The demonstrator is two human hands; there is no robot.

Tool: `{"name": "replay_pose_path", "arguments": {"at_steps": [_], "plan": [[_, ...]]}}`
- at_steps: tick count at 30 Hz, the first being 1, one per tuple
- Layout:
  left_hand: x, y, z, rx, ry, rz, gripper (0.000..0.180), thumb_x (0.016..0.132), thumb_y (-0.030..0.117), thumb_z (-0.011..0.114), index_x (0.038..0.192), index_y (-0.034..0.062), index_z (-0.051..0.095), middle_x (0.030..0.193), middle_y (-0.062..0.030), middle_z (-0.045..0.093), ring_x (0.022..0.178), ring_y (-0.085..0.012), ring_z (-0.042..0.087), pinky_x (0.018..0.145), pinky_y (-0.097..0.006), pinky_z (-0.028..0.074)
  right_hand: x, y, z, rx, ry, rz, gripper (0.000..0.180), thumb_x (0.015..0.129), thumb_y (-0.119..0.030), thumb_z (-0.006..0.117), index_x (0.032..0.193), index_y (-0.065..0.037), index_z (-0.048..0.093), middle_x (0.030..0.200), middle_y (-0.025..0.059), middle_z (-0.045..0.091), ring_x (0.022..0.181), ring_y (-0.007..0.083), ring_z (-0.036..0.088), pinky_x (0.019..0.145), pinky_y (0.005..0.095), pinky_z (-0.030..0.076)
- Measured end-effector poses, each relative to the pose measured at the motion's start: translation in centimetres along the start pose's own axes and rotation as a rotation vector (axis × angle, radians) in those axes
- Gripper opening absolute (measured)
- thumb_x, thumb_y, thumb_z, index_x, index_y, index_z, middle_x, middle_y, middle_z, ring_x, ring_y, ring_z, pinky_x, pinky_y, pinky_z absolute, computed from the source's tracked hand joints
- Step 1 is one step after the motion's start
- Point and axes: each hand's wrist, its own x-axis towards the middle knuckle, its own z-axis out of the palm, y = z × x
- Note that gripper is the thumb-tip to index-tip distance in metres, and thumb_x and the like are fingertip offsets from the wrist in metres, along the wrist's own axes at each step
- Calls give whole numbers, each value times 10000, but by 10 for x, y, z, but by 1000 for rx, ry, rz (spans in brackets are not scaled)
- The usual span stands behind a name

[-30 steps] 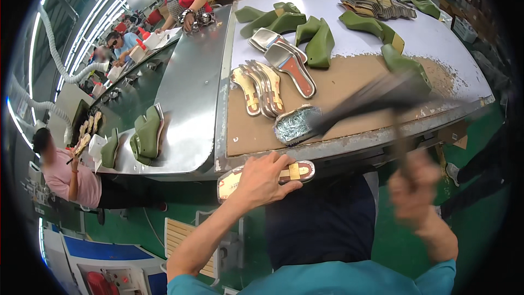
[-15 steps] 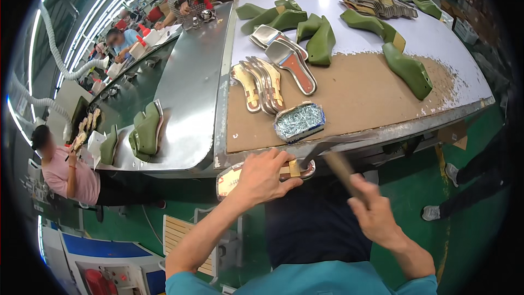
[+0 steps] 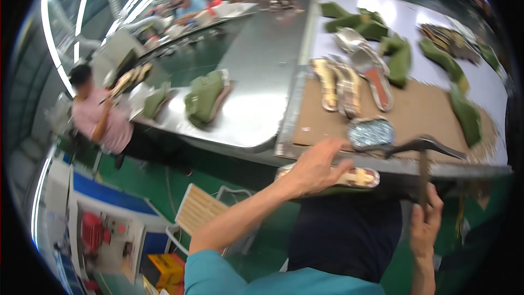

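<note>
My left hand (image 3: 316,169) lies across a shoe last with an insole (image 3: 362,177) on its upturned face, at the table's near edge. Its fingers and thumb are spread apart, with the fingertips stretched past the last toward a box of tacks (image 3: 372,133). Part of the last is hidden beneath the palm; a strip of green shows below the insole. In my right hand (image 3: 427,221) is a hammer (image 3: 423,172), gripped low on its wooden handle. The long curved dark head stands over the table edge, right of the tacks.
On the cardboard-covered table (image 3: 322,128) are cream insoles (image 3: 327,84), a red-brown insole with a metallic heel (image 3: 376,84) and several green lasts (image 3: 464,114). A metal bench (image 3: 256,87) adjoins on the left. A person in pink (image 3: 101,120) sits beyond; a slatted stool (image 3: 202,207) stands nearby.
The view has swung left, so the table sits farther right. My left fingers have extended toward the tack box. The hammer has moved away from the last to the right, its handle now upright.
</note>
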Motion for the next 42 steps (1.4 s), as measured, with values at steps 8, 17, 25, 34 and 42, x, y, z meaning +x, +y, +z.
{"name": "replay_pose_path", "arguments": {"at_steps": [8, 17, 25, 34, 42], "plan": [[-71, -256, -254, 1111, 751, -579, 564, 875, 146, 585, 1433, 103, 524, 1378, -257, 548, 1297, -392, 520, 1067, -505, 445, -18, 17, -23, -88, 80, 263, 528, 1046, -168, 588, 1541, -170, 404, 738, -24, 488, 546, 48, 365, 479, 214, 298], [-143, -362, -342, 505, 628, -915, 785, 900, 337, 606, 1548, 23, 296, 1307, -349, 597, 1237, -493, 573, 1048, -502, 455, -16, -34, 17, -76, 57, 429, 528, 1056, -148, 560, 1555, -197, 395, 724, -35, 492, 531, 48, 360, 476, 215, 309], [-164, -392, -329, 93, 952, -1046, 1005, 669, 503, 850, 1337, -144, 470, 1224, -291, 626, 1063, -380, 674, 911, -419, 552, -24, -20, 62, -65, -102, 188, 535, 1053, -91, 559, 1554, -103, 371, 776, -30, 503, 599, 35, 403, 518, 185, 349], [-186, -185, -224, -1424, 1076, -564, 388, 849, 460, 683, 1059, 134, 675, 869, -64, 698, 822, -293, 725, 746, -454, 617, 1, -115, 223, 283, -421, -365, 539, 989, -3, 621, 1479, -78, 409, 749, 19, 551, 592, 80, 483, 547, 234, 429], [-181, -95, -172, -1641, 1168, -489, 395, 841, 432, 687, 1043, 94, 660, 866, -53, 660, 778, -269, 664, 680, -421, 569, -22, -121, 298, 360, -289, -628, 381, 927, -23, 695, 1271, -88, 545, 712, 54, 540, 565, 176, 508, 531, 308, 415]]}}
